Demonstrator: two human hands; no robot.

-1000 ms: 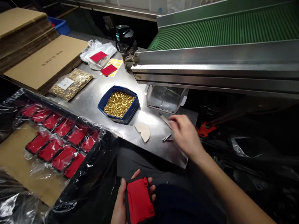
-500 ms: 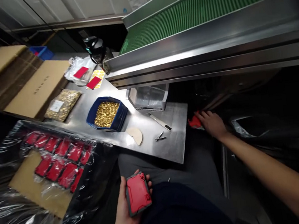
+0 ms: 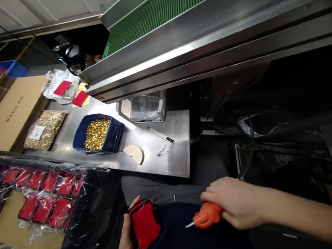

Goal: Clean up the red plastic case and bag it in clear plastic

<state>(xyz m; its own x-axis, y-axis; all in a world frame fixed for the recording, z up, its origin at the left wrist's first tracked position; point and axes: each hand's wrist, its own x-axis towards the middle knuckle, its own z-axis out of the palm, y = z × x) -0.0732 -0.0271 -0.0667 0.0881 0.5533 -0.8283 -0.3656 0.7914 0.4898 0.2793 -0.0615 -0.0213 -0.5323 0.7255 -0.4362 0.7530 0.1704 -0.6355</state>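
Low in front of my body, my left hand (image 3: pixel 127 240) is wrapped around a red-and-black hard case (image 3: pixel 146 226), its red face turned up and tilted. To its right, my right hand (image 3: pixel 230 203) grips an orange handheld gun (image 3: pixel 208 215) with a thin metal nozzle. The nozzle points left toward the case, with a gap between them. My right fingers partly hide the gun's body. At the left, several similar red cases (image 3: pixel 51 180) lie in rows under clear plastic in a black-lined box (image 3: pixel 91 189).
On the metal table (image 3: pixel 172 125) stand a blue bin (image 3: pixel 116 134) of small gold parts and a clear tray (image 3: pixel 143 107). A beige disc (image 3: pixel 135 154), a flat white tool (image 3: pixel 161 135) and a small metal tool (image 3: pixel 162 151) lie nearby. A green conveyor (image 3: pixel 171 12) runs above.
My right hand has come back from beside the table to my lap, bringing the orange gun. My left hand has tilted the case. The view has shifted right.
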